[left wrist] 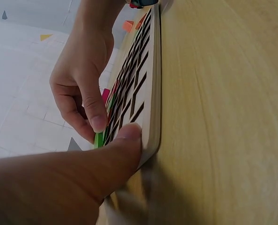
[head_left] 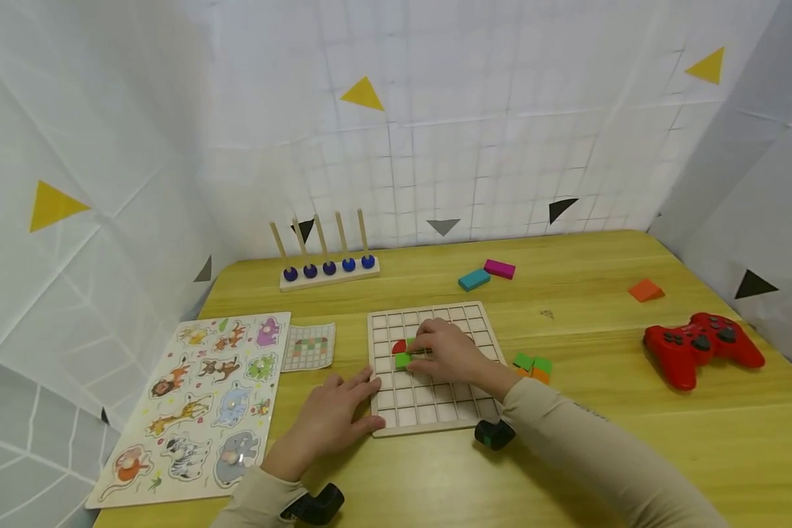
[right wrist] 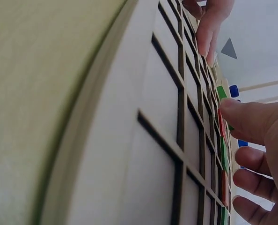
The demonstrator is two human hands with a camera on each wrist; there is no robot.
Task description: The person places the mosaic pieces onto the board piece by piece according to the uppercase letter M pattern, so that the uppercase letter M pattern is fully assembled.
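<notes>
A wooden grid board (head_left: pixel 405 416) lies on the table. My right hand (head_left: pixel 449 352) is above its left-middle cells, pinching a small green tile (left wrist: pixel 99 139) between thumb and finger. A red rounded piece (head_left: pixel 399 346) sits in the grid beside these fingertips. Other green and red tiles are partly hidden under the hand. My left hand (head_left: pixel 330 414) rests against the board's left edge with fingers extended, and its thumb presses the rim near the front corner.
Spare green tiles (head_left: pixel 543 364) lie right of the board. Left are a pattern card (head_left: pixel 297 334) and an animal puzzle (head_left: pixel 191 396). Behind stand a peg stand (head_left: pixel 330 278), a blue block (head_left: pixel 474 279) and a magenta block (head_left: pixel 499 269). A red game controller (head_left: pixel 680 352) and orange block (head_left: pixel 646 290) lie right.
</notes>
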